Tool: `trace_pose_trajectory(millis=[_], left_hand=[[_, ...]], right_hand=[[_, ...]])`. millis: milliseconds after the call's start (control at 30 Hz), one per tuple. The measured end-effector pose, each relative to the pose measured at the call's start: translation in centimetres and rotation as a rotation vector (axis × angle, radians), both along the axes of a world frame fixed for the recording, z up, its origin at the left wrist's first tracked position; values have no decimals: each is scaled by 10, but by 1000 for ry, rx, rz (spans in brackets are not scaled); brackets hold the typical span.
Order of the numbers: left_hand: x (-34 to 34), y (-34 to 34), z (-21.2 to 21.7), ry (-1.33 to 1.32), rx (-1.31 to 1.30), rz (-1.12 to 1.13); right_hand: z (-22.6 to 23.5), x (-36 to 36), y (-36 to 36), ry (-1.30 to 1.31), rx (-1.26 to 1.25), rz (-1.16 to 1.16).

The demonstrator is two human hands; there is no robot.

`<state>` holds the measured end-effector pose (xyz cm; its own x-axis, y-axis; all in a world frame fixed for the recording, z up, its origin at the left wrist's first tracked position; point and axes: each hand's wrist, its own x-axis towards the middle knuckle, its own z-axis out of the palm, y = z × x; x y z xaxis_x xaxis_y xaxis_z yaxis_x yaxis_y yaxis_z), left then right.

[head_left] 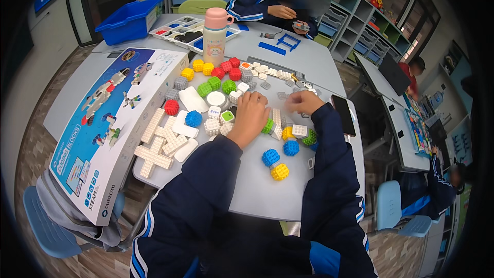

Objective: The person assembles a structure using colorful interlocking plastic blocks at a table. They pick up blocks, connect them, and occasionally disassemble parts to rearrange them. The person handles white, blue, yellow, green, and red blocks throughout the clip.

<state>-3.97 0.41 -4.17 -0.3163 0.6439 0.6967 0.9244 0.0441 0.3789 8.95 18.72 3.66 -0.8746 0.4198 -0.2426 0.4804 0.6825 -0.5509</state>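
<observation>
My left hand [250, 117] is over the middle of the table with its fingers curled down among the blocks. Whatever its fingertips hold is hidden behind the hand. To its right, my right hand [305, 102] hovers with bent fingers, smeared by motion; no held thing can be made out. Below the hands lies a joined group of studded blocks, with a green block [267, 126], a white block [299, 131] and a blue block [291, 148]. Nearer me, a blue block [270, 157] touches a yellow block [280, 172]. White cubes [212, 126] sit left of my left hand.
Cream studded beams [156, 157] lie at left beside a large block-set box [110, 108]. Red, yellow, green and grey blocks surround a pink-lidded bottle [214, 38]. A phone [342, 116] rests at the right edge. Across the table, a person [278, 0] handles a small device.
</observation>
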Motion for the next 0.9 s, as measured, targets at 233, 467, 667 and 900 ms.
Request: trace_pose_trajectory(millis=[233, 467, 667, 900], left_hand=[[-1, 0, 1, -20, 12, 2], [4, -1, 13, -53, 164, -108], [31, -2, 25, -475, 100, -345], [42, -2, 26, -669, 167, -441]], right_hand=[[-2, 1, -16, -120, 238, 178], [5, 6, -8, 116, -13, 59], [35, 18, -32, 349, -84, 28], [48, 21, -62, 535, 15, 41]])
